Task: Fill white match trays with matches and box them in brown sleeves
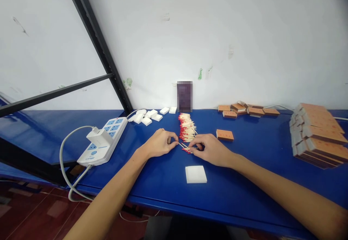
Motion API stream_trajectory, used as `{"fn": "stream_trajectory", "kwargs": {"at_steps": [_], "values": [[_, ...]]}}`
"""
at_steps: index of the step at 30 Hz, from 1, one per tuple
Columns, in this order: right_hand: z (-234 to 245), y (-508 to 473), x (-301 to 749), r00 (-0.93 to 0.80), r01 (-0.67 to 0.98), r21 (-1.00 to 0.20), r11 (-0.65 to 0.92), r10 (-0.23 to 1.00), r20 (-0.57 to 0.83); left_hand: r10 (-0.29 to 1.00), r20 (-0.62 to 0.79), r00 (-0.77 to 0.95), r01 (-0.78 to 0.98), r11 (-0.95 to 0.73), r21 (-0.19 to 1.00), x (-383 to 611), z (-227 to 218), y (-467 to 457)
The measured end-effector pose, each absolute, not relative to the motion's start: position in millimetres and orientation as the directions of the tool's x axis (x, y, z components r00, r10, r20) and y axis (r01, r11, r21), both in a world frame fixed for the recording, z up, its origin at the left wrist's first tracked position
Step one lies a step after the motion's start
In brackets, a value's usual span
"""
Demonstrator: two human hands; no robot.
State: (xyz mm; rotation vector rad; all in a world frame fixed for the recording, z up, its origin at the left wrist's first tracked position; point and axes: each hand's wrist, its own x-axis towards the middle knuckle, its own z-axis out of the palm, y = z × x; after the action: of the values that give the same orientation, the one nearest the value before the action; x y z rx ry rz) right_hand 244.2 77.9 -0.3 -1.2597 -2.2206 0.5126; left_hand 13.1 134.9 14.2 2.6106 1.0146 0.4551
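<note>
My left hand [162, 143] is closed in a pinch, thumb and forefinger at the end of a match [182, 144]. Opposite it, my right hand [210, 149] pinches at a few red-tipped matches [186, 150] lying low over the table; its fingers partly cover them. Just beyond both hands spreads a long pile of matches [187, 127], mostly with red heads to the left. A white shallow tray [196, 174] lies in front of my hands. To the right of the pile rests an orange matchbox sleeve [224, 135].
Several white trays [146, 121] lie at the back left, beside a power strip [104, 142] with a plugged-in charger [100, 138]. Orange matchboxes [255, 111] lie at the back right, near a tall stack of matchboxes [317, 135]. A black metal frame [95, 39] stands left. A dark pixelated panel [185, 96] leans against the wall.
</note>
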Motion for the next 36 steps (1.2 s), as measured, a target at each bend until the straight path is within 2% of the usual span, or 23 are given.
{"fn": "stream_trajectory", "kwargs": {"at_steps": [5,9,13,24,29,33,36], "values": [[10.4,75.8,255.8,-0.417,0.686,-0.537,0.491,0.87,0.263,0.692,0.155,0.705,0.584,-0.69,0.427,13.6,16.0,131.7],[14.3,76.2,265.9,-0.481,0.71,-0.465,0.528,0.847,0.228,0.68,0.16,0.715,0.564,-0.697,0.443,15.7,14.7,129.9],[12.4,76.2,265.6,-0.522,0.704,-0.455,0.546,0.831,0.189,0.663,0.172,0.728,0.544,-0.713,0.442,18.1,12.1,128.7],[19.2,72.2,264.2,-0.6,0.617,-0.53,0.582,0.784,0.161,0.625,0.224,0.748,0.549,-0.772,0.32,31.5,10.1,120.8],[11.5,74.6,256.7,-0.553,0.651,-0.479,0.589,0.8,0.233,0.632,0.285,0.721,0.558,-0.773,0.303,36.7,11.3,121.6],[6.4,76.7,255.9,-0.514,0.685,-0.405,0.605,0.796,0.319,0.7,0.381,0.605,0.621,-0.713,0.325,28.9,26.8,110.9],[6.5,77.4,259.2,-0.482,0.725,-0.382,0.573,0.819,0.312,0.735,0.409,0.541,0.649,-0.674,0.353,24.4,31.0,81.1]]}}
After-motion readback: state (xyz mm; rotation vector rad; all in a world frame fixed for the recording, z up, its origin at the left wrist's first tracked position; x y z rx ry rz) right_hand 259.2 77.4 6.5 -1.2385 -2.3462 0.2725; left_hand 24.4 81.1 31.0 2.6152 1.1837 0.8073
